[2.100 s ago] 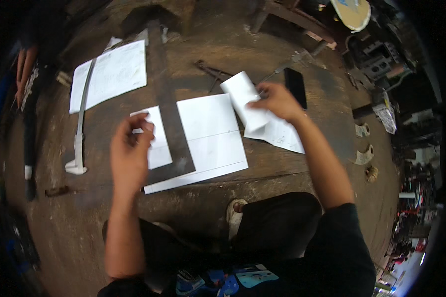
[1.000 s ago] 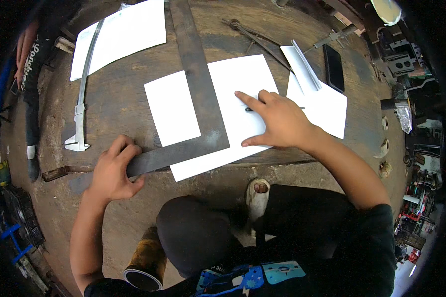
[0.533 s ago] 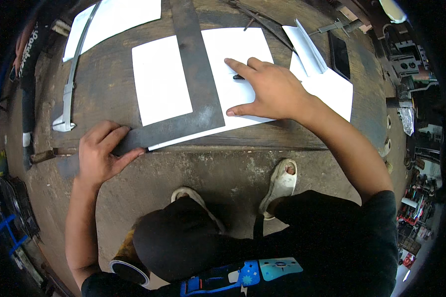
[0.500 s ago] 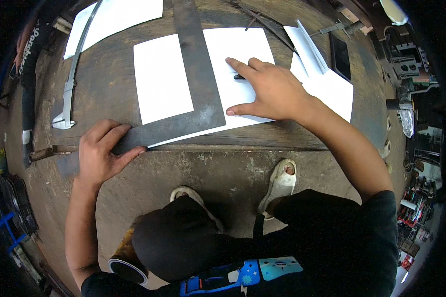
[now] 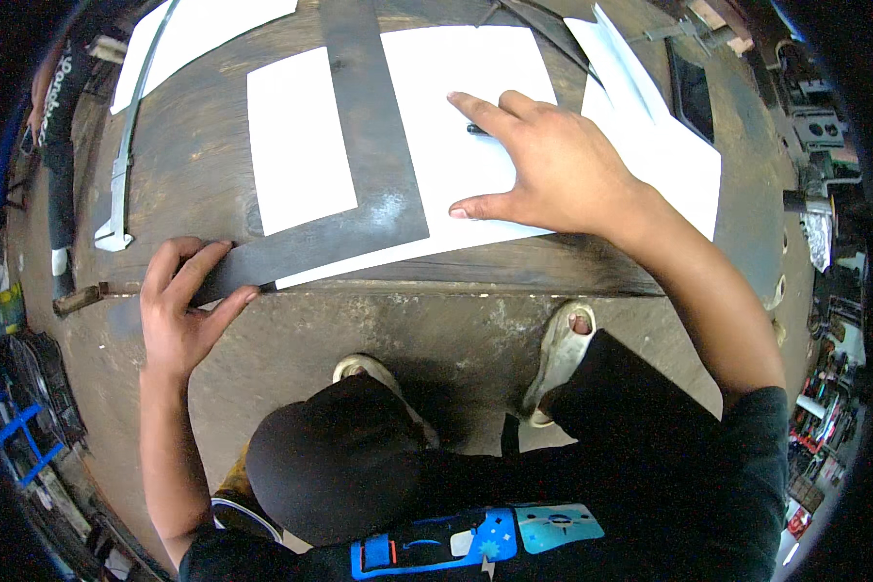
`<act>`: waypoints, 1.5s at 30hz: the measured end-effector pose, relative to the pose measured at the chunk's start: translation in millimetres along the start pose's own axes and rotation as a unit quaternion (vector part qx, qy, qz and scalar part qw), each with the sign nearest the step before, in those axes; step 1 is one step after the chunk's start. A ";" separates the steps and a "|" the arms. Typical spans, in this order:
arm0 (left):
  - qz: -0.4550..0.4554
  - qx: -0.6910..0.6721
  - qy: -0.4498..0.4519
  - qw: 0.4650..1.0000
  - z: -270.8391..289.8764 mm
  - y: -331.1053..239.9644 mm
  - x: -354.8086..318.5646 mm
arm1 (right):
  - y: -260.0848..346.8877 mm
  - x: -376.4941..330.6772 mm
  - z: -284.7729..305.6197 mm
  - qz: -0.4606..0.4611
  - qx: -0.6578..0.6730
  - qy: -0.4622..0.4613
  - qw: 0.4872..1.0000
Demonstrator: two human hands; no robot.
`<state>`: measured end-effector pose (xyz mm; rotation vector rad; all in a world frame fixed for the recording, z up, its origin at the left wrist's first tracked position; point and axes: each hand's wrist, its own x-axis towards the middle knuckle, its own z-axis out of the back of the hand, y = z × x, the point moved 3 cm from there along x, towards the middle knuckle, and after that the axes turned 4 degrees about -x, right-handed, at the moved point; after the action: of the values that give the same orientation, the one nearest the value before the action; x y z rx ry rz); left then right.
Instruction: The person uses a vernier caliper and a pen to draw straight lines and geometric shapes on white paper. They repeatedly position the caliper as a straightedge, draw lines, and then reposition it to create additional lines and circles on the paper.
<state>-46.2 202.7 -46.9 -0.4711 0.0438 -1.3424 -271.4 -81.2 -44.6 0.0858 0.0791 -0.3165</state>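
At the near left edge of the wooden workbench, my left hand (image 5: 186,306) pinches the end of a large dark steel square (image 5: 388,184) between thumb and fingers. The square's long arm runs away from me over a white paper sheet (image 5: 456,68), leaving a narrow strip of paper along the near edge. My right hand (image 5: 563,165) lies on that sheet with thumb and index finger stretched apart. The end of a black pen (image 5: 475,129) pokes out from beneath it; the rest is hidden under the palm. Inside the square's corner, more white paper (image 5: 301,145) shows.
A vernier caliper (image 5: 121,179) lies at the left, partly over another sheet (image 5: 228,24). To the right are a folded paper (image 5: 630,68), a black phone (image 5: 692,97) and another caliper (image 5: 684,31). Thin dark rods (image 5: 543,34) lie at the back. Another person (image 5: 60,165) stands far left.
The view has shifted slightly, so the bench things sit a little differently in the picture. Both hands keep about the same places on the square and the paper.
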 end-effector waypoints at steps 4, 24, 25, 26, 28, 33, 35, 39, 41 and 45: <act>-0.028 0.054 0.000 0.998 0.6 -3.8 1.8 | -3.5 -4.0 -0.2 0.003 0.008 -0.008 1.000; -0.024 -0.064 0.068 0.995 -10.5 -1.1 12.6 | -7.8 -6.4 -4.0 0.029 -0.001 -0.033 0.999; -0.024 -0.064 0.067 0.995 -10.8 -0.4 11.4 | -7.5 -6.3 -4.4 0.033 -0.010 -0.035 0.999; -0.019 -0.065 0.066 0.996 -11.0 0.3 10.5 | -7.3 -6.3 -4.3 0.032 0.002 -0.038 0.999; -0.012 -0.067 0.065 0.996 -11.3 1.3 9.2 | -8.1 -6.6 -6.3 0.006 -0.014 0.001 1.000; -0.003 -0.078 0.069 0.995 -11.1 2.0 8.2 | -4.7 -7.7 -3.5 0.026 -0.005 -0.014 1.000; -0.002 -0.072 0.070 0.995 -10.8 2.0 7.8 | -3.9 -7.7 -2.6 0.031 -0.007 -0.019 0.999; -0.006 -0.077 0.066 0.995 -11.6 3.4 7.6 | -3.9 -7.2 -2.1 0.022 -0.007 -0.007 1.000; -0.004 -0.077 0.066 0.995 -11.9 4.0 7.2 | -2.9 -6.5 -1.0 0.028 -0.001 -0.010 1.000; -0.002 -0.080 0.062 0.995 -12.3 4.0 6.8 | 1.0 -4.6 5.6 0.042 0.004 -0.022 0.999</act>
<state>-44.5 193.1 -57.9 -0.5218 0.2550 -1.3762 -275.1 -79.4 -38.6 0.0899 0.0309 -0.2349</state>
